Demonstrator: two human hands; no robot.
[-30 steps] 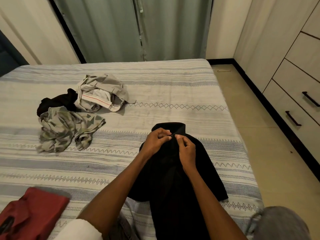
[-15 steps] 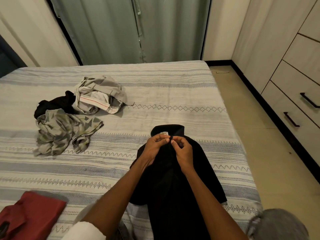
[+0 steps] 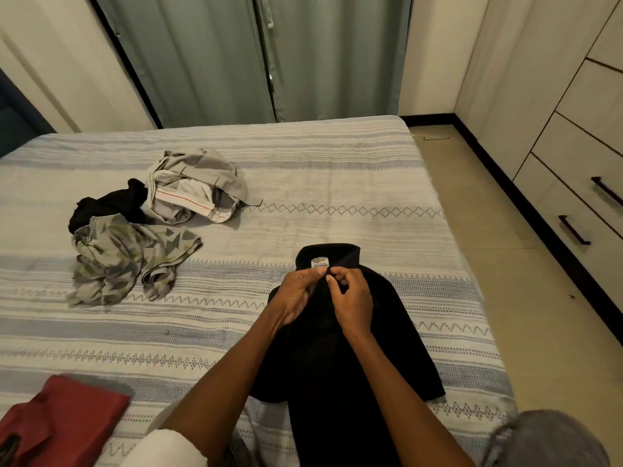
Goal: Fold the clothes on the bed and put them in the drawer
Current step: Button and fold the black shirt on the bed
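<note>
A black collared cloth shirt [image 3: 377,318] lies flat on the striped grey-and-white bed [image 3: 337,183], near its right edge. Both hands meet just below the shirt's white neck label [image 3: 319,262]: the left hand [image 3: 296,294] and right hand [image 3: 352,298] each pinch the dark fabric with curled fingers. Far left of the shirt sits a heap of crumpled grey, black and camouflage-print clothes [image 3: 148,224]. Right of it, beige drawers [image 3: 586,203] stand closed.
</note>
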